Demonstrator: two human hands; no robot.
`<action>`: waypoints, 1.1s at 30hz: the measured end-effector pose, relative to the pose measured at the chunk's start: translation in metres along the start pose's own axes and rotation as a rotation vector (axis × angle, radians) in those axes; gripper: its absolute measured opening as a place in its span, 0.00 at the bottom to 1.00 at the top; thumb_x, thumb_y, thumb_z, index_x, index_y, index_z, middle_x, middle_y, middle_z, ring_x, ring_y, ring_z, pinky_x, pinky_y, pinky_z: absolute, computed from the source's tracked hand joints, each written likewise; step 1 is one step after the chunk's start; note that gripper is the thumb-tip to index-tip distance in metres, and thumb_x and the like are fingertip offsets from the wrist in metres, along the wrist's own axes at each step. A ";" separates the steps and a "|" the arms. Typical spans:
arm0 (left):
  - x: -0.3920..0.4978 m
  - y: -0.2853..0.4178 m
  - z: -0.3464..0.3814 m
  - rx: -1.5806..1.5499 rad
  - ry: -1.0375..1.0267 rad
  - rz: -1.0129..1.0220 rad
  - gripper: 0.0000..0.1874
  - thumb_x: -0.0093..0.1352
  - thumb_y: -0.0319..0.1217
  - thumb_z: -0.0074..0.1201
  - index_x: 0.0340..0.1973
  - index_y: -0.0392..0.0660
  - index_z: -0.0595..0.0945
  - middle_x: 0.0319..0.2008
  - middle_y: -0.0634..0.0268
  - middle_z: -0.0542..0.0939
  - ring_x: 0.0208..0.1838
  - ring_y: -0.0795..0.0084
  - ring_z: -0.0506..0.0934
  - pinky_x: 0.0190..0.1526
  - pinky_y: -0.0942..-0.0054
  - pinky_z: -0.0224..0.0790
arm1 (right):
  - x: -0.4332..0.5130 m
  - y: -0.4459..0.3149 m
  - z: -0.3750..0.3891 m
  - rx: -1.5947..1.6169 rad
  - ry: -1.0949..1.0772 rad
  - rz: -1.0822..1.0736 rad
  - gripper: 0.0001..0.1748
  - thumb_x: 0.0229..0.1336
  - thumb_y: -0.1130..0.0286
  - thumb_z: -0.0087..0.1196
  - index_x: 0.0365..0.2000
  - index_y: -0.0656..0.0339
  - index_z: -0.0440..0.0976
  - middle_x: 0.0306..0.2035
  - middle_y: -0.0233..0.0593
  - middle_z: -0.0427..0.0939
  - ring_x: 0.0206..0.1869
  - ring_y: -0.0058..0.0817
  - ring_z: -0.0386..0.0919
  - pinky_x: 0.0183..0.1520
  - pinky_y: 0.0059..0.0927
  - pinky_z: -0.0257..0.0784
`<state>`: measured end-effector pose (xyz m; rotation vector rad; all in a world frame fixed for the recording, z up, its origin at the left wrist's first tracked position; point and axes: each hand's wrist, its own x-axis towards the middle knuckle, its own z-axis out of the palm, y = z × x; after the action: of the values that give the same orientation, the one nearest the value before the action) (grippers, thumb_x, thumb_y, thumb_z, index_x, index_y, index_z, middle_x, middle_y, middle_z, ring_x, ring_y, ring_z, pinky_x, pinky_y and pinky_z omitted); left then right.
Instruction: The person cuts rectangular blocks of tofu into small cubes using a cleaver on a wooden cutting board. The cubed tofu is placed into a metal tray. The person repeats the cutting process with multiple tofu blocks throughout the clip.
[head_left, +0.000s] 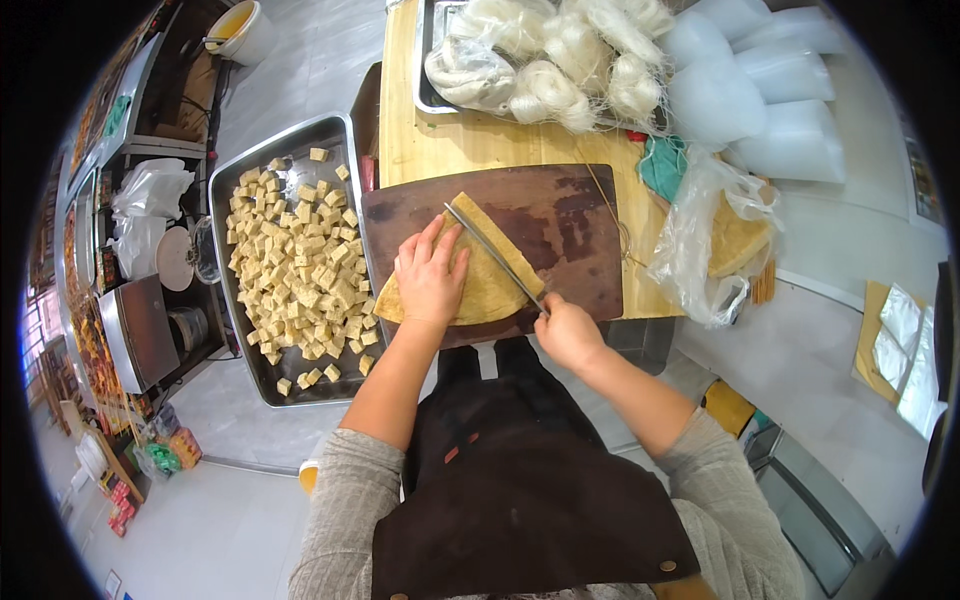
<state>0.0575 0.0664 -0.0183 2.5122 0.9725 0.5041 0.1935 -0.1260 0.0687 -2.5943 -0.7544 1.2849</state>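
A thick wedge of flat, golden-brown bread or cake lies on a dark wooden cutting board. My left hand presses flat on the left part of the wedge, fingers pointing up the view. In my right hand is the handle of a knife, whose long blade runs slantwise across the wedge near its right edge, with a strip lying on the blade's far side. Whether the blade has gone fully through cannot be told. Left of the board, a deep metal tray holds many small cubes of similar food.
Bundles of pale noodles fill a tray at the table's back. Stacked translucent plastic containers or bags stand at the upper right. Beside the board lie a green cloth, a thin looped cord, and a clear plastic bag around another wedge.
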 end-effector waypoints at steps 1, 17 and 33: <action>0.001 0.000 0.000 0.002 0.008 0.004 0.24 0.71 0.39 0.70 0.63 0.58 0.87 0.71 0.70 0.80 0.66 0.54 0.76 0.66 0.53 0.70 | 0.008 0.008 0.004 0.006 0.035 -0.070 0.18 0.71 0.65 0.53 0.54 0.64 0.79 0.45 0.62 0.87 0.51 0.62 0.85 0.57 0.58 0.80; -0.012 -0.005 -0.030 -0.083 -0.002 -0.011 0.22 0.71 0.34 0.70 0.61 0.49 0.87 0.64 0.61 0.82 0.68 0.50 0.77 0.71 0.52 0.68 | -0.039 -0.015 -0.055 0.123 0.024 -0.156 0.18 0.73 0.63 0.55 0.52 0.66 0.81 0.42 0.61 0.87 0.49 0.61 0.85 0.54 0.56 0.79; -0.011 -0.008 -0.020 -0.049 0.033 0.036 0.23 0.68 0.32 0.72 0.59 0.51 0.87 0.63 0.63 0.82 0.66 0.51 0.77 0.66 0.50 0.69 | -0.045 -0.031 -0.041 0.048 -0.013 -0.151 0.17 0.73 0.66 0.56 0.55 0.66 0.79 0.40 0.60 0.88 0.46 0.59 0.86 0.52 0.55 0.80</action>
<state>0.0363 0.0690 -0.0073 2.4896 0.9172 0.5755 0.1914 -0.1182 0.1361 -2.4412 -0.8913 1.2605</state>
